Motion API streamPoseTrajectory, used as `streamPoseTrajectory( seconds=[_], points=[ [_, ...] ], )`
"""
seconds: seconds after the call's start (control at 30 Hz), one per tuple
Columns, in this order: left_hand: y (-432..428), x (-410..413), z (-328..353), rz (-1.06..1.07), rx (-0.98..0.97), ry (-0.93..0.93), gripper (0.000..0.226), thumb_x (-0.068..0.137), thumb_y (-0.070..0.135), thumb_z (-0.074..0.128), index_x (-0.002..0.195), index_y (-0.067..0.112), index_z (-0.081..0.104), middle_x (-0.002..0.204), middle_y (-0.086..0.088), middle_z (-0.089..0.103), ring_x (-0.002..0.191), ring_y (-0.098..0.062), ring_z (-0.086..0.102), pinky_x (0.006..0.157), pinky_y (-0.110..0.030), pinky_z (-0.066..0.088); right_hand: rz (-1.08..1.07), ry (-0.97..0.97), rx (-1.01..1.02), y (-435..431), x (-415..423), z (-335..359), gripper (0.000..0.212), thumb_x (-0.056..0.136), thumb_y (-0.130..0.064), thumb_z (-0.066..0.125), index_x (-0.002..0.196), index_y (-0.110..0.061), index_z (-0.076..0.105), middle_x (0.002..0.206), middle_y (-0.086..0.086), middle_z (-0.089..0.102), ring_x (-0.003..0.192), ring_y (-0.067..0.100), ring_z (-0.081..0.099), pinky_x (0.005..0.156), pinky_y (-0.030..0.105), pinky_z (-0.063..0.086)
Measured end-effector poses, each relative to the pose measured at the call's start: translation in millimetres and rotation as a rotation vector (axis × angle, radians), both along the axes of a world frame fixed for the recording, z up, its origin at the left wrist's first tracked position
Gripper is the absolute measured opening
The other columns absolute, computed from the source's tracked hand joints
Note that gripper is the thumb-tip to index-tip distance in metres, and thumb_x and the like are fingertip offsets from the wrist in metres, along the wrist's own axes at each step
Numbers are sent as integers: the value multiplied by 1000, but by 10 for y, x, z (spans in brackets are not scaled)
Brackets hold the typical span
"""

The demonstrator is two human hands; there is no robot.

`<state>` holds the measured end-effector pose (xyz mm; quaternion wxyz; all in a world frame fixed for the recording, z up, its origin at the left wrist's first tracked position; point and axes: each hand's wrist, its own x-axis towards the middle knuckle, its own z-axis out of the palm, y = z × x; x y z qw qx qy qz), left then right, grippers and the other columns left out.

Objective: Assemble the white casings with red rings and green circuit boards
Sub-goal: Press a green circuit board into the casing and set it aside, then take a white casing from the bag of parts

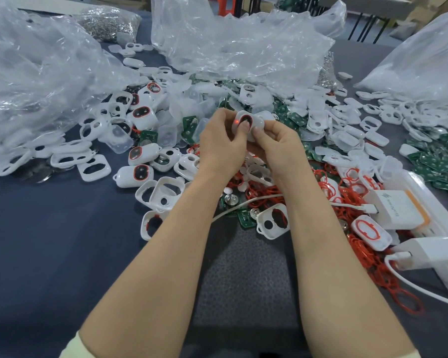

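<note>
Both hands hold one white casing [253, 121] above the middle of the table. It has a red ring around a dark window, and a small red light glows at its left end. My left hand [221, 142] grips its left side with the thumb pressing on the window. My right hand [278, 144] pinches its right end. Finished casings [136, 175] with red rings lie to the left. Loose red rings [365, 254] are scattered on the right, green circuit boards [440, 161] further right, empty white casings [93, 167] all around.
Crumpled clear plastic bags [230, 45] fill the back and left. A white power strip [434, 228] with plugged chargers and white cables sits at the right edge. A grey textured mat [246, 280] lies between my forearms on the dark blue table.
</note>
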<state>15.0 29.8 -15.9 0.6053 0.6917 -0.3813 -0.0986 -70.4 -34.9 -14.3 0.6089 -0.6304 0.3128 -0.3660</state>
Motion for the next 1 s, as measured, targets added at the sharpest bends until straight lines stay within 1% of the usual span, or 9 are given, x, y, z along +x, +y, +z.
streamPoseTrajectory(
  seconds=[0.17,0.27,0.43,0.6,0.67,0.77,0.87,0.93,1.0],
  points=[
    [51,-12,58,1,-38,78,9,94,23,61,100,16,61,85,13,62,80,0,59,72,-6,44,-7,10,-21,26,-1,35,16,97,-10,53,110,-6,62,102,14,69,93,22,69,88,34,56],
    [123,60,180,-5,-54,152,18,94,23,61,108,12,64,96,2,66,95,-15,63,85,-26,51,-12,28,-21,100,66,108,25,96,-20,57,113,-3,61,99,13,69,87,19,69,86,31,57],
    [446,460,503,204,-228,108,26,98,23,54,119,9,59,89,15,56,80,8,56,70,-3,44,56,9,-70,378,520,413,26,92,-22,64,109,-3,63,89,6,69,70,11,65,71,22,55],
    [1065,1156,737,629,-393,130,18,96,9,49,110,6,60,98,4,58,80,8,53,72,-3,41,204,10,-217,967,1530,691,15,90,-13,64,102,-10,56,75,5,64,44,3,55,49,18,46],
    [1313,1440,712,706,-249,149,25,96,10,46,117,5,57,108,-1,60,94,-7,57,81,-8,42,241,44,-299,1237,1972,701,15,87,-14,65,98,-16,54,76,3,62,53,9,56,57,24,45],
    [1602,1796,553,733,238,35,31,98,18,40,123,5,52,124,-13,60,116,-31,52,102,-39,39,237,129,-420,1512,2507,623,17,89,-16,62,104,-12,59,93,1,61,88,20,59,73,23,37],
    [1775,1963,477,727,591,17,38,95,26,42,130,12,48,128,-15,57,124,-37,47,106,-42,35,276,295,-455,1562,2791,505,30,93,-17,56,121,-7,56,122,8,59,112,24,55,86,25,37],
    [1805,1991,467,710,704,-10,39,93,32,47,129,18,49,130,-12,57,128,-35,43,105,-41,29,315,400,-436,1491,2820,454,38,95,-16,53,131,-7,49,131,11,54,116,28,55,94,30,42],
    [1783,2001,457,709,728,-24,32,93,33,50,123,23,54,126,-8,59,129,-33,40,103,-42,27,347,425,-409,1397,2732,466,41,95,-11,49,135,-8,44,128,12,53,105,30,61,90,36,51]
  ],
)
